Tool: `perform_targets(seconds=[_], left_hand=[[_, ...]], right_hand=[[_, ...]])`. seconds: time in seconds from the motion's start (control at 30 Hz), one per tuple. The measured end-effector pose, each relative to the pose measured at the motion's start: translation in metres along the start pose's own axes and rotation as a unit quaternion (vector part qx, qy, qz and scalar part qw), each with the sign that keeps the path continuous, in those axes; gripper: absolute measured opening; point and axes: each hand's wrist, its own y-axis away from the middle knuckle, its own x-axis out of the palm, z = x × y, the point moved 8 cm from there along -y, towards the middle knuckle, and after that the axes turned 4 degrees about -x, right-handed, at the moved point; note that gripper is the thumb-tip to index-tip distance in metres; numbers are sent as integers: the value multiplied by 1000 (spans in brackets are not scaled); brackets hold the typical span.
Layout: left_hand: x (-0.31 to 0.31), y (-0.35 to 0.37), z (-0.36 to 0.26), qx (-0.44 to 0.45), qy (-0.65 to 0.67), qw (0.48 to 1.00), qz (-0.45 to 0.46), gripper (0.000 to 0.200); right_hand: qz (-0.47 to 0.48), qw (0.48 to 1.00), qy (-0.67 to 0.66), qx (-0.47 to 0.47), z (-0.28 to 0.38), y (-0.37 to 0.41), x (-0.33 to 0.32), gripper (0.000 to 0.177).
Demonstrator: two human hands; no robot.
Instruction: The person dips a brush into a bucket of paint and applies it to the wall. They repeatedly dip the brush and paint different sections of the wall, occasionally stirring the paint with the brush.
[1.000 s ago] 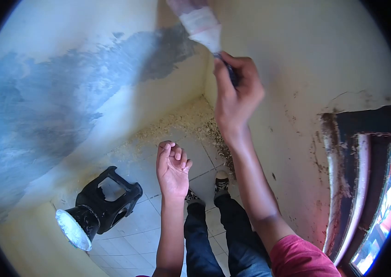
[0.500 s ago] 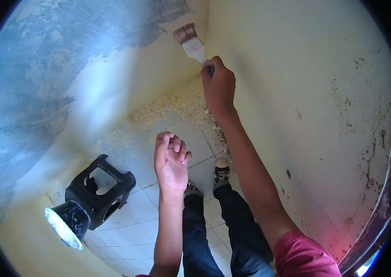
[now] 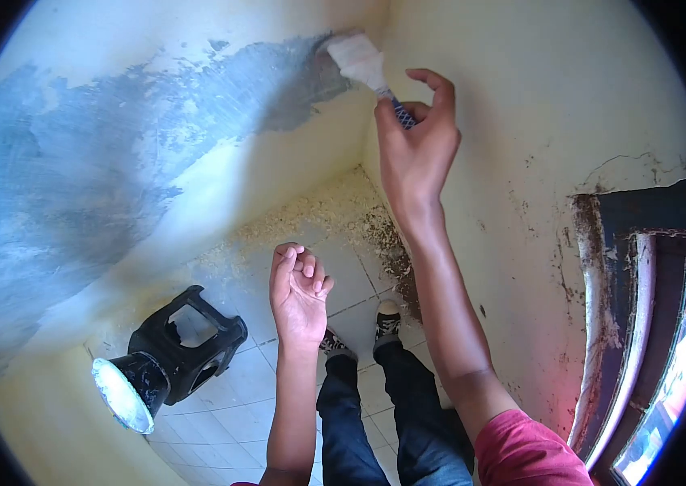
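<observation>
We hold a flat paintbrush [image 3: 358, 61] in our right hand [image 3: 420, 154], the grip clamped on its patterned handle, index finger lifted off. The brush head is at the right end of the grey patch [image 3: 108, 146] on the wall [image 3: 302, 154], near the corner. Our left hand [image 3: 301, 300] hangs palm up over the tiled floor [image 3: 233, 397], its grip loosely curled, partly apart. A white-filled black bucket [image 3: 147, 379] sits on a black plastic stool [image 3: 157, 334].

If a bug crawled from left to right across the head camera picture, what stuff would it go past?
The black bucket → the black stool → the left hand → the paintbrush → the right hand holding it → the window.
</observation>
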Motion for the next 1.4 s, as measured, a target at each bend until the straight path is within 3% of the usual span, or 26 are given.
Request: perform_targets(seconds=[0.1, 0.23, 0.33, 0.43, 0.6, 0.73, 0.93, 1.0, 1.07, 1.13, 1.23, 1.4], left_hand=[[2, 2, -2, -2, 3, 1000, 1, 9], [-6, -1, 5, -7, 9, 1000, -6, 9], [-17, -6, 16, -15, 12, 1000, -5, 9], [-29, -9, 24, -23, 12, 999, -19, 9], [-41, -9, 24, -25, 10, 999, -27, 10], [-35, -8, 11, -14, 13, 1000, -21, 9], [1, -6, -8, -9, 3, 1000, -2, 9], [13, -5, -12, -9, 2, 1000, 5, 9], [20, -5, -13, -9, 1, 1000, 8, 9], [26, -5, -12, -12, -3, 1000, 10, 9], [25, -7, -6, -22, -2, 1000, 2, 9], [13, -13, 5, -30, 1, 1000, -3, 9]], right_hand=[[-68, 991, -76, -90, 32, -4, -18, 26], [-107, 972, -133, -163, 27, 1, -17, 21], [-62, 989, -41, -130, -27, 7, 14, 17], [-51, 981, 48, -183, -91, 25, 47, 13], [64, 972, 222, -47, -156, 41, 65, 11], [92, 962, 258, -7, -143, 41, 49, 13], [29, 975, 214, -52, -20, -11, 14, 17], [10, 996, 90, -16, 8, -13, -4, 17], [-8, 998, 58, -15, 30, -13, -17, 17], [-51, 996, -17, -75, 54, -13, -27, 15], [-76, 987, -10, -139, 49, -9, -24, 13], [-13, 995, 44, -86, -42, 12, 16, 10]])
